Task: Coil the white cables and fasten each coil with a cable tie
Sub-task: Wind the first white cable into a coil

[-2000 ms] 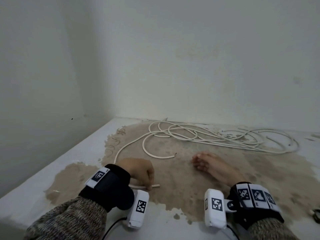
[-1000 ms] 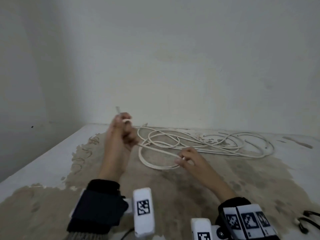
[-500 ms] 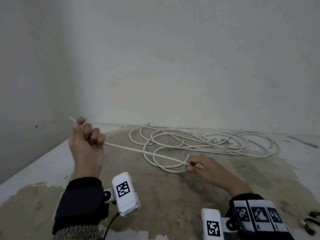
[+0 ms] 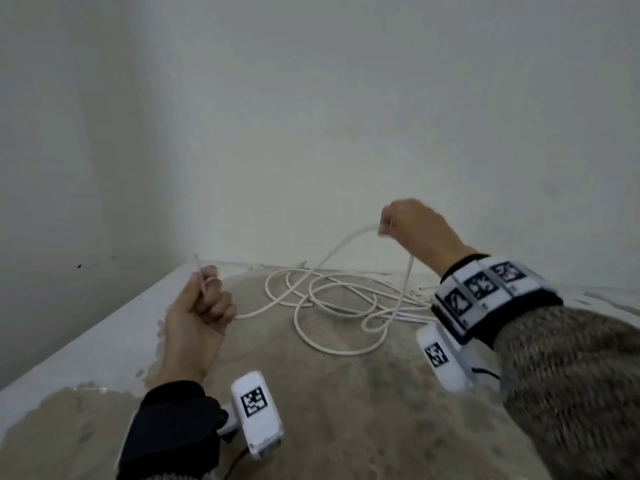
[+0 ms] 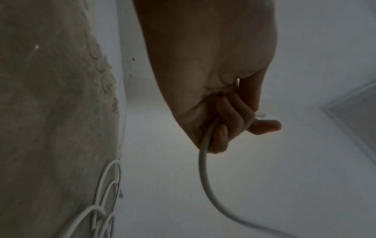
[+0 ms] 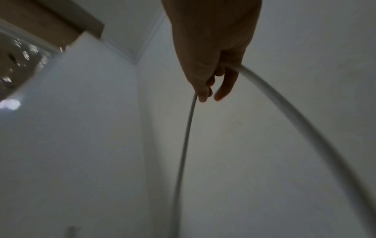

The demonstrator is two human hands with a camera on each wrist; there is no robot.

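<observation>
No readable text anywhere; the wrist bands (image 4: 485, 289) carry only square black-and-white markers.

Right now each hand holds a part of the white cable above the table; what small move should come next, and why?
Probably bring the right hand across to the left hand, to close a first loop. The left hand grips the white cable near its free end, the right hand holds it raised farther along, and the rest lies loose on the table, not yet coiled.

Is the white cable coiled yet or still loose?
Loose: white cable sprawls in uneven loops on the table, one strand strung between left hand and right hand.
</observation>
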